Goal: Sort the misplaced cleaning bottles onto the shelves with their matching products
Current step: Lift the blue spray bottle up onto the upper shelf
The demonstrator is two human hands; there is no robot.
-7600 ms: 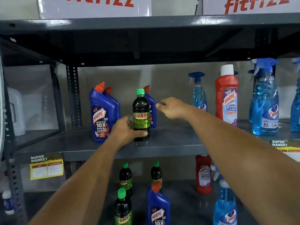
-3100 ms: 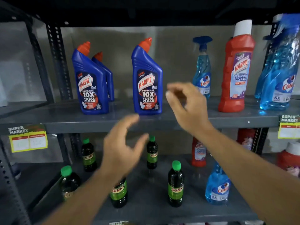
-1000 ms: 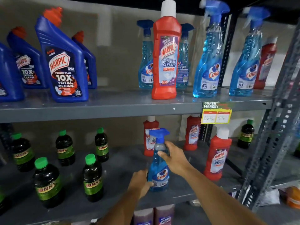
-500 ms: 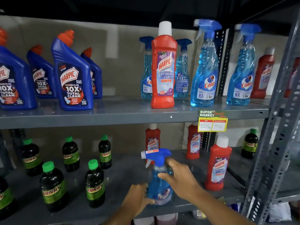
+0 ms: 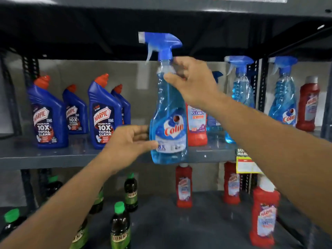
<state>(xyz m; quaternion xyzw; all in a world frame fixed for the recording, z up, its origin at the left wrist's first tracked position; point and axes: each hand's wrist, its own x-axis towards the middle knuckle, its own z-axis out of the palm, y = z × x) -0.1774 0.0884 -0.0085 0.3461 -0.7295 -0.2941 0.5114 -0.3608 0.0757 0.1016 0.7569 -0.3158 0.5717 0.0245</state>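
Observation:
A blue Colin spray bottle [image 5: 168, 112] hangs upright in the air in front of the middle shelf [image 5: 53, 157]. My right hand [image 5: 193, 83] grips its neck just under the blue trigger head. My left hand [image 5: 129, 141] steadies its lower left side, thumb on the label. Behind it on the middle shelf stands a red Harpic bathroom cleaner [image 5: 196, 125], partly hidden. Other Colin spray bottles [image 5: 239, 90] stand on the same shelf to the right.
Blue Harpic toilet cleaners [image 5: 103, 114] fill the left of the middle shelf. On the lower shelf [image 5: 179, 221] stand dark Sunny bottles with green caps [image 5: 119, 229] at left and red Harpic bottles [image 5: 263, 216] at right. A yellow price tag [image 5: 246, 165] hangs on the shelf edge.
The Colin spray bottle has been lifted from the lower shelf up to the level of the middle shelf, held by both hands. The view has tilted upward.

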